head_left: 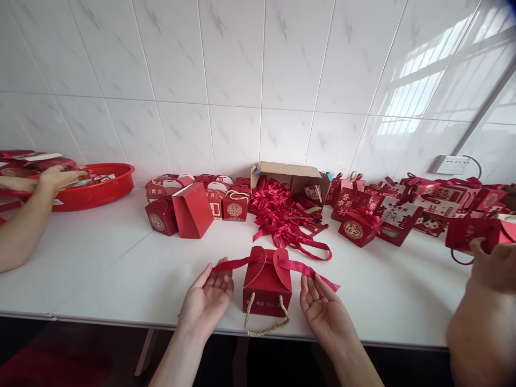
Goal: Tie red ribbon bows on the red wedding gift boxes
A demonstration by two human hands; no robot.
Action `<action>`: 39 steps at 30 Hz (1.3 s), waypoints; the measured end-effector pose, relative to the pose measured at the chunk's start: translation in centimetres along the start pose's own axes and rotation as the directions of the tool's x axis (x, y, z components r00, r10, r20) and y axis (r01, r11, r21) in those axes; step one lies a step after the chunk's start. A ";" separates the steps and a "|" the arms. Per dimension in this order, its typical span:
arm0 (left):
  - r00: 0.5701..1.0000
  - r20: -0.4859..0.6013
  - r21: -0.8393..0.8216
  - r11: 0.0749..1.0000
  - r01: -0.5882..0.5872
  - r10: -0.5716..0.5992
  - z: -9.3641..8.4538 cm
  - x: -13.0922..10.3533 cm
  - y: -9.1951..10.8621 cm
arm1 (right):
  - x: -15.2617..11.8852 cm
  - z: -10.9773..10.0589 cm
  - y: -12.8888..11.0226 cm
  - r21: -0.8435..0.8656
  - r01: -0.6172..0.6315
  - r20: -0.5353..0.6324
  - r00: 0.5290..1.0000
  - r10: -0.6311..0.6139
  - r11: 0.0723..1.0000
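Observation:
A small red gift box (266, 282) stands upright near the table's front edge, its gold rope handle (268, 332) hanging down in front. A dark red ribbon (298, 266) passes through the top flaps and stretches out to both sides. On the left, my left hand (212, 295) is palm up with the ribbon's left end between thumb and fingers. My right hand (322, 309), also palm up, touches the ribbon's right part between thumb and fingers, and the tip sticks out past it. Neither hand touches the box.
Behind the box, red ribbons (276, 215) spill from a cardboard carton (286, 169). Red boxes (193, 212) stand at left, more boxes (357, 226) at right. At far left another person's hand (58, 180) reaches over a red basin (105, 188); at far right a person holds a box (475, 234).

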State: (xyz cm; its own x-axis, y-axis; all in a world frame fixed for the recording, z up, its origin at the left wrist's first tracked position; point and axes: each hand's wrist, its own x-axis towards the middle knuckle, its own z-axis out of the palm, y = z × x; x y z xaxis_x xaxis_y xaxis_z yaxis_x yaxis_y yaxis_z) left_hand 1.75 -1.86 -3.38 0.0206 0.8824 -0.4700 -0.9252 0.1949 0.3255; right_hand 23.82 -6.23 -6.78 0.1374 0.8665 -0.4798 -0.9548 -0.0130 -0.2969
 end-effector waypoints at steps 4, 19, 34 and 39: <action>0.986 0.002 -0.006 0.986 -0.167 0.167 0.1 0.2 1.3 | 0.5 -0.7 -0.5 -0.052 0.087 0.036 0.996 -0.085 0.995; 0.903 0.162 0.138 0.897 -0.419 0.397 2.6 -1.0 2.8 | -0.9 3.4 -4.1 -0.269 0.552 0.273 0.830 -0.487 0.790; 0.546 0.693 0.191 0.610 -0.769 0.471 12.1 -3.5 1.3 | -4.0 13.9 -7.1 -0.381 0.875 0.803 0.473 -0.363 0.298; 0.428 0.813 0.235 0.449 -0.862 0.396 14.3 -4.2 0.8 | -4.8 15.6 -6.7 -0.408 0.875 0.871 0.459 -0.175 0.262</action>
State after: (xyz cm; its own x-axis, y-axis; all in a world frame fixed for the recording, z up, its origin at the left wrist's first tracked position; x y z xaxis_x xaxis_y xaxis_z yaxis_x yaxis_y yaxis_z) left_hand 6.33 0.74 10.56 -0.0498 0.8024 0.5947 -0.3446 -0.5727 0.7438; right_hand 25.49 -2.48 10.43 0.0003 0.8345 0.5510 -0.0223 0.5509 -0.8343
